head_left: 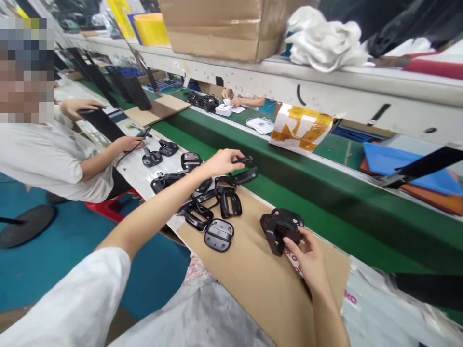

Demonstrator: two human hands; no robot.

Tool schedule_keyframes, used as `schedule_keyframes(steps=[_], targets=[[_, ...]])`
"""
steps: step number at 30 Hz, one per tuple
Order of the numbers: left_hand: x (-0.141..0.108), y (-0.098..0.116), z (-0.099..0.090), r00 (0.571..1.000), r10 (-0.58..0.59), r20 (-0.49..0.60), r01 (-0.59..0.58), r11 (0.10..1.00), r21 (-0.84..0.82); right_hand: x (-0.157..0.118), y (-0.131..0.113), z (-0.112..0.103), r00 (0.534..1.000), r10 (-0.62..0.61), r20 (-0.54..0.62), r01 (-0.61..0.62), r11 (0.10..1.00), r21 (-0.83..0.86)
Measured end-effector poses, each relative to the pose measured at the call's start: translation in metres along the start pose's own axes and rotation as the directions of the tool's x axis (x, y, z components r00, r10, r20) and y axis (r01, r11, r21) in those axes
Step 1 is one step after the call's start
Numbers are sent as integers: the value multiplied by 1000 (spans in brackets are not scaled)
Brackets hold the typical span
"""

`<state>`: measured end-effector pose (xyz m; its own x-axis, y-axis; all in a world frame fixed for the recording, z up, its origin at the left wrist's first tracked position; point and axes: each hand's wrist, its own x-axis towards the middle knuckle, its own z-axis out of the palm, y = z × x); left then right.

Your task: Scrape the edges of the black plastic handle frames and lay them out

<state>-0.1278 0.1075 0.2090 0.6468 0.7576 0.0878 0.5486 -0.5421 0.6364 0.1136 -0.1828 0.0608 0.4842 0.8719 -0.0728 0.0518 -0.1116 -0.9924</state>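
Head view, one frame. Reference point: one cardboard sheet [260,284], lying directly in front of the wearer. The right hand [306,260] is at the sheet's near right, fingers closed in a firm grip around one black plastic assembly [280,229], which sits on the sheet. The left hand [220,164] is over the sheet's far end, holding one small black plastic piece [246,160] in a narrow pinch grip. Loose black plastic parts [230,204] number roughly eleven, spread over and past the sheet's far end; overlaps prevent an exact count. Left of the sheet is one co-worker in a white T-shirt [47,159], with two hands in view, above one red stool [112,207]. Right of the sheet runs one green conveyor belt [347,207]. Beyond the sheet, across the belt, are one orange-taped packet [300,127] and one further person's forearm [251,101]. Farther still, one cardboard box [213,24] stands on a shelf [325,82].
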Motion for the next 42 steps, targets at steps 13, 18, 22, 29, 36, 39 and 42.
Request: schedule_keyframes(steps=[13, 18, 22, 29, 36, 39, 42], targets=[[-96, -150, -146, 833, -231, -503, 323, 941, 104, 87, -114, 186, 797, -415, 439, 506, 856, -109], [-103, -196, -123, 843, -328, -426, 384, 922, 51, 106, -101, 250, 736, -400, 546, 588, 778, -223], [-97, -227, -106, 881, -340, -330, 360, 933, 0, 103, -81, 263, 684, -385, 619, 625, 748, -224], [-95, -254, -101, 928, -331, -170, 323, 944, -69, 102, -81, 270, 649, -338, 681, 640, 727, -249], [-128, -260, -103, 915, -334, -225, 315, 942, -117, 94, -94, 234, 651, -370, 663, 638, 740, -213], [-143, -264, -98, 886, -365, -286, 334, 930, -154, 81, -93, 187, 736, -418, 533, 608, 754, -248], [-145, -269, -96, 876, -400, -269, 365, 915, -171, 58, -83, 129, 861, -378, 341, 486, 809, -331]])
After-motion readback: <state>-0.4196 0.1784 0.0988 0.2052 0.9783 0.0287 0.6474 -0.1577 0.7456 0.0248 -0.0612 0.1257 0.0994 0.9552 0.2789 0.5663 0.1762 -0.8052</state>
